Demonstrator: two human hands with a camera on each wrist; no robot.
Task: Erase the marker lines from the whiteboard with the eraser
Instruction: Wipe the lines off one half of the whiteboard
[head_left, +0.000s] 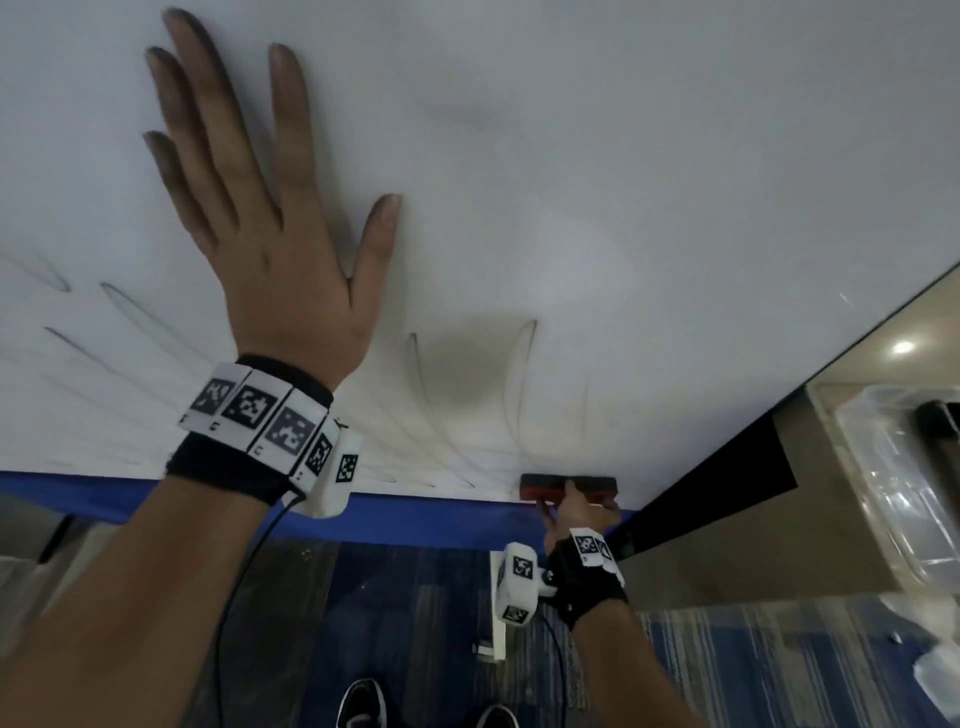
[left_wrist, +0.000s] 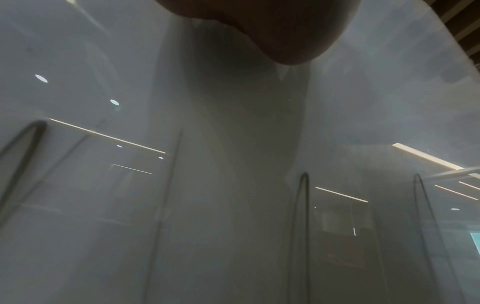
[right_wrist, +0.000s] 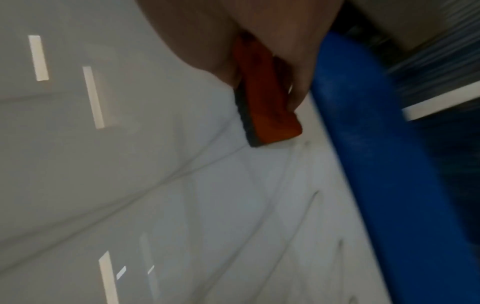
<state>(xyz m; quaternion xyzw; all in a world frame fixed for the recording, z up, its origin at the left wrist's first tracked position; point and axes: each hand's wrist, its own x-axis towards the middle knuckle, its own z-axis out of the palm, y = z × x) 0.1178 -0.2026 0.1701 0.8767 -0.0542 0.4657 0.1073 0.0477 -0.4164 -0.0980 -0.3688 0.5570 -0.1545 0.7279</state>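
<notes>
Two hands work at one large glossy white whiteboard (head_left: 623, 156) that fills most of the head view. The left hand (head_left: 270, 218) lies flat against the board with all five fingers spread and straight, palm to the surface, gripping nothing; in the left wrist view only the heel of that hand (left_wrist: 272, 26) shows at the top edge. The right hand (head_left: 571, 514) is down at the board's lower edge, its fingers curled round one red-backed block eraser with a dark felt face (head_left: 569, 488); the right wrist view shows the eraser (right_wrist: 265, 107) pinched between thumb and fingers, felt side touching the board, just beside the one blue strip along the board's bottom edge (right_wrist: 384, 174).

Several thin dark marker lines (head_left: 421, 384) run as long narrow loops across the lower part of the board, fanning out to the left of the eraser; the head view shows about four clear loop tips and fainter strokes among them, too pale to count. In the left wrist view three loop tips (left_wrist: 303, 185) are plain. A grey smudge (head_left: 467, 119) marks the upper board.

Each wrist wears one black band with white coded tags (head_left: 260, 410). Two dark shoes (head_left: 358, 701) stand on the blue striped carpet (head_left: 727, 665) below.
</notes>
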